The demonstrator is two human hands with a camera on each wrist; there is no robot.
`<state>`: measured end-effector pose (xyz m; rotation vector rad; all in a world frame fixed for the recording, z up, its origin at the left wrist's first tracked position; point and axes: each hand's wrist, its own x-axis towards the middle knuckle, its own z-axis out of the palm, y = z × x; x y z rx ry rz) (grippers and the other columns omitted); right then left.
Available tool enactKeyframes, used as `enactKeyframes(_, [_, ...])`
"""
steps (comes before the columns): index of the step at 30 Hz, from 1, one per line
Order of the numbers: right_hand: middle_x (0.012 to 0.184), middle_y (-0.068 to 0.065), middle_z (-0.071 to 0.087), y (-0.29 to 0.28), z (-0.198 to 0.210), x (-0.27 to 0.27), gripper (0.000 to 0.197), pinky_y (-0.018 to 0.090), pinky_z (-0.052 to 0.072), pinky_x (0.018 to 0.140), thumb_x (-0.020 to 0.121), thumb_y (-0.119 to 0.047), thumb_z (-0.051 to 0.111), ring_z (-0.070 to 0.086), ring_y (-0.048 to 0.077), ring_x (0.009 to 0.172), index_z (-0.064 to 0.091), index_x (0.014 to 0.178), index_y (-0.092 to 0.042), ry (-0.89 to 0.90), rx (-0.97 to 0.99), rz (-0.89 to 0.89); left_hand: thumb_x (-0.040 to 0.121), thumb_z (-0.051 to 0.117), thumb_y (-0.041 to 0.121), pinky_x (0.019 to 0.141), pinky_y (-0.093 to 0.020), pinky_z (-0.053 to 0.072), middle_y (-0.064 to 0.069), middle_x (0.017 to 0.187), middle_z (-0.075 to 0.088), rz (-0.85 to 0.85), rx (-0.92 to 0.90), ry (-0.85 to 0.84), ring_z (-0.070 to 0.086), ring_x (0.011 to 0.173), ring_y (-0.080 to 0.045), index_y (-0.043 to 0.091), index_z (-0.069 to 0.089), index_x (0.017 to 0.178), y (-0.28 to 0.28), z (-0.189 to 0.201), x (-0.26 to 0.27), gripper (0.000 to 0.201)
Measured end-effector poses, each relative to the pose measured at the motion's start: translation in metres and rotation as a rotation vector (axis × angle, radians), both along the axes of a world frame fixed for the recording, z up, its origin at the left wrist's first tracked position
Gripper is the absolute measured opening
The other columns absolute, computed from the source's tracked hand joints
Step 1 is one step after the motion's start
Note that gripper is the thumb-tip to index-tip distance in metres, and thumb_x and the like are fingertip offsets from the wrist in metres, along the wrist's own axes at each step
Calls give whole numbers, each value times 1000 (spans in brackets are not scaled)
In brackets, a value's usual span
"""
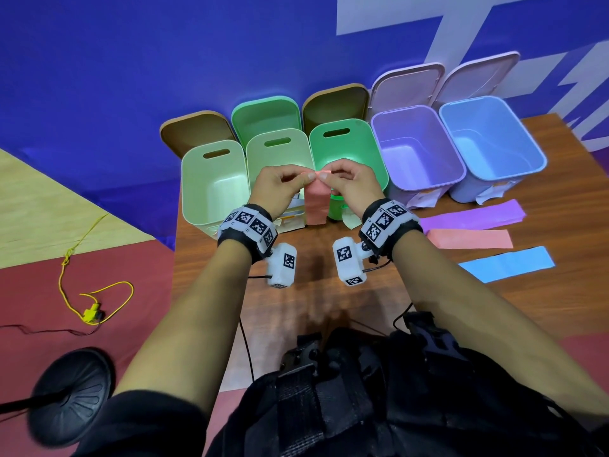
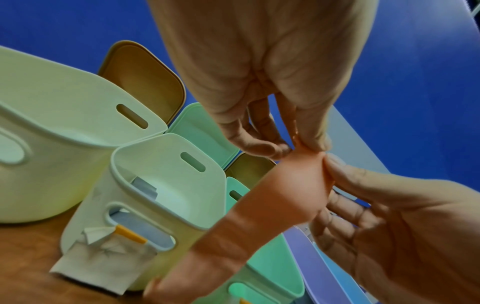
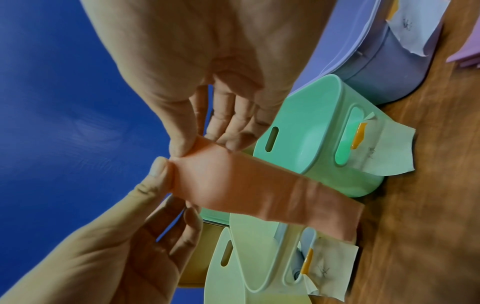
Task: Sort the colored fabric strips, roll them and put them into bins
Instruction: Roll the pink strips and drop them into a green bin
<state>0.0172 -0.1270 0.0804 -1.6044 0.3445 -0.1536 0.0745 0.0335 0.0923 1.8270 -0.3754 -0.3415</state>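
Both hands, left [image 1: 278,184] and right [image 1: 346,181], pinched the pink strip's [image 1: 317,206] top edge together; it hung straight down, long axis vertical, before the green bin [image 1: 379,153], equally near both.

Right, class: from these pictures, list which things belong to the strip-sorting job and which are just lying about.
Part of the job:
- pink strip, pinched at its top edge by the left hand and right hand
- purple strip, second pink strip and blue strip on the table
- open bins

Just lying about:
- yellow cord on the floor
- black round base
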Motion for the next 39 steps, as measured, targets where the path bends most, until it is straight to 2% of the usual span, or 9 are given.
enactKeyframes(6, [79,-3,68,2,-2,-2,5,15,48,63,91,-15,71,63,7,73,70,86,-17,57,2,-9,89,71,7,72,-24,51,-13,80,64,-20,-53,2,55,74,-18,10,73,105,1,0,-2,17])
enactKeyframes(10, [77,-1,67,1,-2,-2,4,13,49,61,91,-11,70,61,5,69,70,90,-8,50,27,-28,83,75,2,86,-30,56,-19,96,71,-27,-54,27,63,86,-18,11,73,103,1,-2,-1,22])
enactKeyframes(12, [78,-1,67,1,-2,-2,10,15,49,62,91,-14,70,61,4,68,72,94,-5,47,25,-38,84,74,3,84,-27,55,-13,95,72,-10,-32,40,65,83,-14,11,73,105,1,-3,-1,23])
enactKeyframes(18, [85,1,70,0,0,-2,9,18,49,68,91,-12,70,65,9,79,71,96,-18,7,56,13,93,65,7,71,-13,49,-5,90,72,-5,-34,41,64,72,3,4,72,109,0,-3,-4,18])
enactKeyframes(24, [87,-2,69,-1,-4,-3,13,29,53,76,93,-16,67,64,12,85,70,84,-25,1,-24,4,91,69,15,75,-15,50,-3,93,72,-9,-11,14,64,78,2,7,73,108,0,-5,-3,19])
enactKeyframes(27, [84,-6,69,-1,-6,-2,15,33,53,82,92,-19,68,63,10,84,70,81,-28,-6,-48,-21,86,74,10,73,-20,52,-2,80,64,20,-46,40,60,69,-6,8,72,107,0,-6,-2,21])
enactKeyframes(30, [84,-5,69,-1,-5,-2,11,27,53,79,91,-17,70,63,8,81,71,83,-25,-13,-33,-28,86,74,6,69,-21,52,-6,76,67,8,-57,42,62,67,-8,4,71,96,-1,-5,-3,11])
enactKeyframes(35, [83,1,69,-1,-1,-1,11,22,51,75,88,-8,71,64,9,78,71,92,-18,-30,57,4,92,67,9,66,-19,51,-14,79,67,-11,-15,35,58,63,-8,-1,72,95,0,-3,-4,11])
enactKeyframes(39, [87,-1,71,-2,-2,2,11,35,53,89,83,-13,76,65,15,89,75,82,-25,-31,64,31,96,65,22,66,-24,52,-10,69,65,15,23,60,58,60,-12,-4,72,88,1,-6,0,28])
